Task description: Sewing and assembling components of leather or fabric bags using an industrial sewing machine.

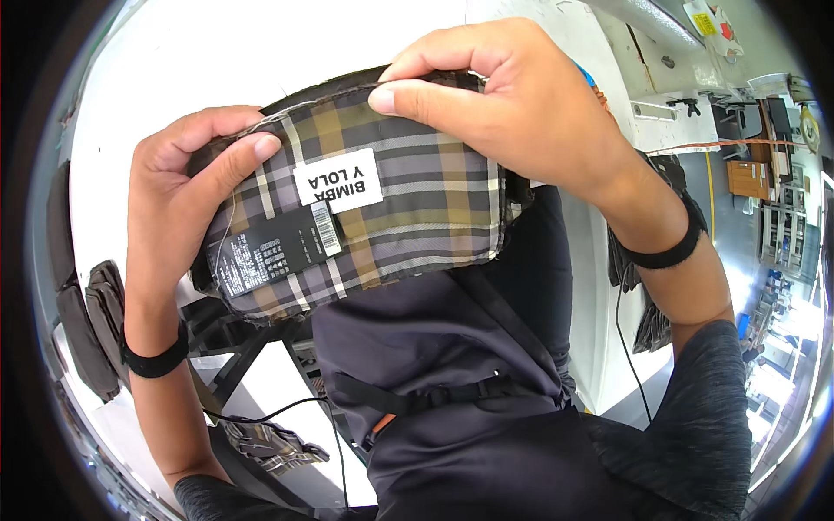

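Around the plaid pouch [434,182], which we hold up in front of the dark apron [443,347] over the near side of the desk [217,52], several things crowd in. On its front, a white label [339,178] and a black tag [269,252] with a barcode cover part of the checks, the tag overlapping the label's lower corner, and a thin pale thread [228,217] runs loose along the top edge and down the left side. Our left hand [178,174] has its grip clamped on the upper left edge, thumb in front; our right hand [521,95] has its grip clamped on the same edge farther right, thumb and forefinger pressing the cloth. A black band circles each wrist. To our left lie dark folded bags [104,304]; below, near the left forearm, we see a crumpled plaid cloth [269,447] with a black cable [261,412] passing close by. Another dark bundle [656,326] hangs near the right elbow. The desk is plain white and brightly lit, its edges bent by the lens. Beyond it on the right, we see a room with a grey floor, a yellow line [710,200], a brown box [747,178] and an orange cord [730,143] stretched across, while the farther items are too small to tell
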Demonstrator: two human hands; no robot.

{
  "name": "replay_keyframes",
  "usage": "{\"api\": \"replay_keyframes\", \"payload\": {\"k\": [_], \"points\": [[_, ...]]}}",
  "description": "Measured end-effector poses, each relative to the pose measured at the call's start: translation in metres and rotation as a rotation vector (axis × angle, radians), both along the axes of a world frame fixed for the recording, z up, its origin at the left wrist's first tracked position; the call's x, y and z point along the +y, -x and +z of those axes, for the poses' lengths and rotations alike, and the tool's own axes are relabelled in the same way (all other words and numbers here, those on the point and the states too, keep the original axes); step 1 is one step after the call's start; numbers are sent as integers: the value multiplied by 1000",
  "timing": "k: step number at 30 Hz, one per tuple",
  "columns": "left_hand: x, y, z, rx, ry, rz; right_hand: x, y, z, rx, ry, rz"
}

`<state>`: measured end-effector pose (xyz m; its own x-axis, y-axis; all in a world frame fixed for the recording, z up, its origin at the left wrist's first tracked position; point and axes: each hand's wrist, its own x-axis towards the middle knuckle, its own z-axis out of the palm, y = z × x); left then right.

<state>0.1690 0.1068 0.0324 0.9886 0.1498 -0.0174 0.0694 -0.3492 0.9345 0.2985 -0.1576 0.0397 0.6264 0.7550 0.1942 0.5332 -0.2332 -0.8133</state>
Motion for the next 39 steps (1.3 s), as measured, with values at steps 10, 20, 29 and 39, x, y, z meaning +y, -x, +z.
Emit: {"api": "replay_keyframes", "payload": {"k": [10,20,29,39], "points": [[-5,-8,17,-170,-334,-110,-2,2,13,242,-7,56],[-4,-20,10,11,20,-139,-1,7,1,-103,-65,-69],[-9,-18,8,27,79,-70,1,7,4,54,-42,-76],[-13,-14,8,-12,134,-70,0,14,4,74,-29,-106]]}}
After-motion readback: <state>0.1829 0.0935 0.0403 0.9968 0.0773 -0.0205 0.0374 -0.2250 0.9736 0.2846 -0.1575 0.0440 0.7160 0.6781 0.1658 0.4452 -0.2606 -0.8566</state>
